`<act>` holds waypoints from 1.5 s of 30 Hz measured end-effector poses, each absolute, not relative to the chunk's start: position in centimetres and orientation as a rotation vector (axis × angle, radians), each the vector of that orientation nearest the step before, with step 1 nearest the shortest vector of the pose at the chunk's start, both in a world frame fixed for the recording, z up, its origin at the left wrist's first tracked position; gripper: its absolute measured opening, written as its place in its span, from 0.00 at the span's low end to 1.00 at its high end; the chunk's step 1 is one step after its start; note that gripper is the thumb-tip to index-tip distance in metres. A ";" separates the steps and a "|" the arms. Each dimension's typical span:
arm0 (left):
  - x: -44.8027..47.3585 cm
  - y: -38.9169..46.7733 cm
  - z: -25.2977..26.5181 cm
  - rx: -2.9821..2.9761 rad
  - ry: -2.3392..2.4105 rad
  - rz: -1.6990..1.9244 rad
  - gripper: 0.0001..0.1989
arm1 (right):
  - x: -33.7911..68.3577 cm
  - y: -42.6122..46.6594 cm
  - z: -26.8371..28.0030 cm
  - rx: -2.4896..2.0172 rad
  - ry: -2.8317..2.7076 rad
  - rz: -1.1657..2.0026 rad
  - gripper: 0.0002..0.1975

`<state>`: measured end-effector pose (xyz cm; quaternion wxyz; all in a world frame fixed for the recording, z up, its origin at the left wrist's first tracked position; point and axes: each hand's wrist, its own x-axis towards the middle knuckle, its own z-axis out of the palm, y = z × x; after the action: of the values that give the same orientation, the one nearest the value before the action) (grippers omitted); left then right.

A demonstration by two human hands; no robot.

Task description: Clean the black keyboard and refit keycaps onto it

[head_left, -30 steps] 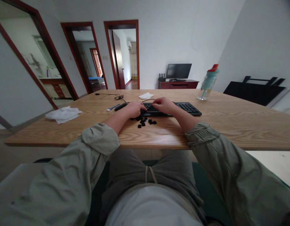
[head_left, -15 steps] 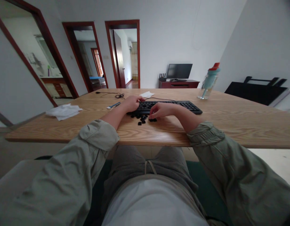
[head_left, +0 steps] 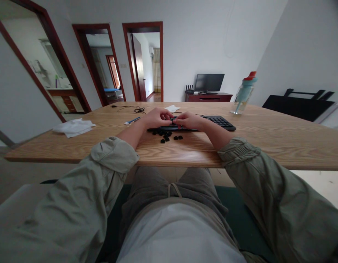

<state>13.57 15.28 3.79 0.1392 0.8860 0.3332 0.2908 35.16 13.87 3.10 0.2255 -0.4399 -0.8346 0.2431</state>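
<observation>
A black keyboard (head_left: 220, 122) lies on the wooden table (head_left: 267, 142). My left hand (head_left: 157, 118) and my right hand (head_left: 190, 120) are both over its left half, fingers curled, fingertips close together in the middle. Whether either hand pinches anything is too small to see. Several loose black keycaps (head_left: 166, 135) lie scattered on the table just in front of the keyboard, beneath my hands. My rolled green sleeves rest against the table's near edge.
A teal bottle with a red cap (head_left: 244, 93) stands at the far right. White tissue (head_left: 73, 127) lies at the left, with a blue pen (head_left: 132, 120), a black cable (head_left: 137, 109) and a white scrap (head_left: 172, 108) behind the keyboard.
My right hand dipped to the loose keycaps half a second ago and has come back up onto the keyboard. My left hand has shifted right to meet it.
</observation>
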 end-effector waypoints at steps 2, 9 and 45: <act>13.8 15.1 3.7 2.577 0.926 0.802 0.20 | 35.1 14.0 3.0 -1.204 -2.251 0.699 0.21; 14.4 15.2 3.4 2.685 0.990 0.844 0.17 | 35.1 13.6 3.2 -1.189 -2.193 0.729 0.14; 13.3 20.0 2.1 2.677 1.364 0.700 0.10 | 36.4 14.9 2.8 -1.231 -2.200 0.340 0.14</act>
<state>13.27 19.96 2.07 0.0281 0.8674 0.4420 0.2268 36.43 14.85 2.81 0.2946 -0.4626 -0.8264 0.1276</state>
